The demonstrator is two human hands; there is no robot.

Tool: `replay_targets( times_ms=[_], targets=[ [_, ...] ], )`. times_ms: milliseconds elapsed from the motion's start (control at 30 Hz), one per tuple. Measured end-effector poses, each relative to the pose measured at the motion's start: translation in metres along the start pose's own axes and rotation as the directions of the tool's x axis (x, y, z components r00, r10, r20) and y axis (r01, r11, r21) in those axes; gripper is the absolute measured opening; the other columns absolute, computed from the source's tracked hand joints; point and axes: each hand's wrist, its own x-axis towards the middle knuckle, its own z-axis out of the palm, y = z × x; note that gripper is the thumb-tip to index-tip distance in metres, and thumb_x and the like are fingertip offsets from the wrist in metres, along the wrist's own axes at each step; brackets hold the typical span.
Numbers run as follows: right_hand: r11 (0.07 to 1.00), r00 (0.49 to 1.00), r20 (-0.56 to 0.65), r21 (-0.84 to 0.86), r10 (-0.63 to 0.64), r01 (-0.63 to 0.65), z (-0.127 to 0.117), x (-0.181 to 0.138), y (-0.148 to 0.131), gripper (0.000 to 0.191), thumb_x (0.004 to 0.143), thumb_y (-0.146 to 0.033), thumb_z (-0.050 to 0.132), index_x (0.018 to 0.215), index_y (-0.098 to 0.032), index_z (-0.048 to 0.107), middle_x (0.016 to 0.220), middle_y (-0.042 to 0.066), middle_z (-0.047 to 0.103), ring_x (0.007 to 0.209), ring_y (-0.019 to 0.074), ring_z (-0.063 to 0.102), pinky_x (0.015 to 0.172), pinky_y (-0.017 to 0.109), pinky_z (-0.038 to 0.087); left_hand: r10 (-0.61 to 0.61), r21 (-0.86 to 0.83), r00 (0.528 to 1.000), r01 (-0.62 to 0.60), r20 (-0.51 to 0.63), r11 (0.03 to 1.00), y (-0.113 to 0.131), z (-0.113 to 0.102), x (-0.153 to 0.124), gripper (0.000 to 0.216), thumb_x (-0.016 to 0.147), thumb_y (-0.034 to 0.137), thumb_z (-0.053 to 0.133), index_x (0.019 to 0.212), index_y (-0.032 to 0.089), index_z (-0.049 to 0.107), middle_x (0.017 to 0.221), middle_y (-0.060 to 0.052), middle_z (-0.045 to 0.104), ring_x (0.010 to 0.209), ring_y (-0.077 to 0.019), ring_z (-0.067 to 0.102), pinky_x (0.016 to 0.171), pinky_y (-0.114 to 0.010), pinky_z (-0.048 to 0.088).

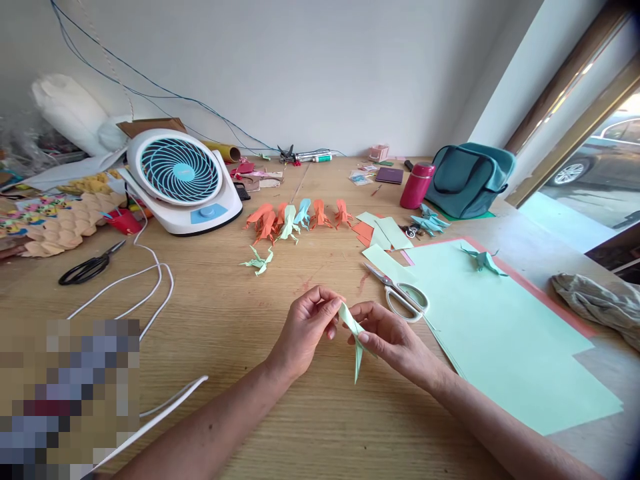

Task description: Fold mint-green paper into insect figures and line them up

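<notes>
Between my two hands, above the wooden table, is a pale green folded paper figure [354,327] with narrow pointed strips hanging down. My left hand [306,327] pinches its upper tip between thumb and fingers. On the other side, my right hand [390,337] grips its middle, the thumb pressed on the near face and the fingers behind. Just beyond the right hand lie white-handled scissors [407,301]. A finished-looking light green paper figure [259,260] rests farther back, near a row of orange paper figures [320,213] and a few green or blue ones.
Large pale green sheets [510,340] cover the table's right side, with a teal paper figure [485,261] on them. Small paper pieces [385,230], a pink bottle [417,185] and a teal bag [467,180] stand behind. At left are a fan [183,173], black scissors [90,265] and a white cable [160,267].
</notes>
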Motion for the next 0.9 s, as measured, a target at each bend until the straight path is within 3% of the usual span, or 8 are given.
replay_targets(
  times_ms=[167, 333, 500, 633, 733, 900],
  targets=[
    [0.999, 0.998, -0.048, -0.010, -0.036, 0.035, -0.006, -0.001, 0.008, 0.031, 0.089, -0.046, 0.067, 0.107, -0.021, 0.060, 0.091, 0.003, 0.058, 0.079, 0.0165, 0.051, 0.069, 0.028, 0.043, 0.031, 0.101, 0.984, -0.049, 0.177, 0.994, 0.003, -0.012, 0.006, 0.024, 0.084, 0.039, 0.070, 0.087, 0.016, 0.063, 0.073, 0.001, 0.057, 0.061, -0.0092, 0.052, 0.052, -0.020, 0.048],
    [0.998, 0.997, -0.072, -0.047, -0.035, 0.032, -0.014, -0.006, 0.008, 0.028, 0.090, -0.042, 0.066, 0.110, -0.023, 0.060, 0.083, 0.000, 0.054, 0.073, 0.0152, 0.047, 0.062, 0.026, 0.039, 0.131, 0.316, 0.934, -0.241, 0.332, 0.918, 0.007, -0.027, 0.012, 0.015, 0.081, 0.029, 0.075, 0.085, 0.016, 0.068, 0.082, -0.002, 0.062, 0.066, -0.0096, 0.056, 0.059, -0.020, 0.048],
    [0.995, 0.998, -0.049, -0.100, -0.035, 0.030, -0.017, -0.009, 0.005, 0.022, 0.092, -0.035, 0.064, 0.110, -0.023, 0.061, 0.084, 0.000, 0.054, 0.076, 0.0152, 0.046, 0.065, 0.027, 0.038, 0.220, 0.450, 0.906, -0.377, 0.363, 0.810, 0.012, -0.028, 0.010, 0.010, 0.083, 0.025, 0.074, 0.088, 0.017, 0.074, 0.078, -0.003, 0.068, 0.071, -0.0120, 0.060, 0.067, -0.022, 0.048],
    [0.993, 0.998, -0.035, -0.109, -0.047, 0.043, -0.017, -0.008, 0.006, 0.020, 0.093, -0.033, 0.064, 0.111, -0.024, 0.061, 0.087, 0.000, 0.055, 0.079, 0.0152, 0.048, 0.069, 0.028, 0.038, 0.318, 0.463, 0.859, -0.490, 0.402, 0.739, 0.012, -0.027, 0.009, 0.007, 0.083, 0.021, 0.073, 0.089, 0.017, 0.075, 0.077, -0.003, 0.070, 0.070, -0.0116, 0.061, 0.069, -0.023, 0.048],
    [0.993, 0.997, -0.038, -0.101, -0.060, 0.056, -0.018, -0.007, 0.006, 0.020, 0.093, -0.032, 0.064, 0.111, -0.024, 0.061, 0.087, 0.000, 0.055, 0.079, 0.0153, 0.047, 0.070, 0.028, 0.038, 0.363, 0.435, 0.838, -0.527, 0.407, 0.730, 0.011, -0.027, 0.010, 0.004, 0.084, 0.017, 0.073, 0.087, 0.016, 0.075, 0.076, -0.002, 0.068, 0.070, -0.0109, 0.062, 0.068, -0.022, 0.048],
    [0.993, 0.997, -0.049, -0.106, -0.065, 0.060, -0.018, -0.008, 0.006, 0.021, 0.093, -0.032, 0.064, 0.112, -0.024, 0.061, 0.090, 0.001, 0.058, 0.080, 0.0161, 0.049, 0.071, 0.029, 0.039, 0.368, 0.407, 0.845, -0.516, 0.388, 0.754, 0.009, -0.027, 0.011, 0.002, 0.083, 0.018, 0.074, 0.084, 0.017, 0.076, 0.080, -0.002, 0.064, 0.073, -0.0105, 0.059, 0.068, -0.022, 0.047]
  ],
)
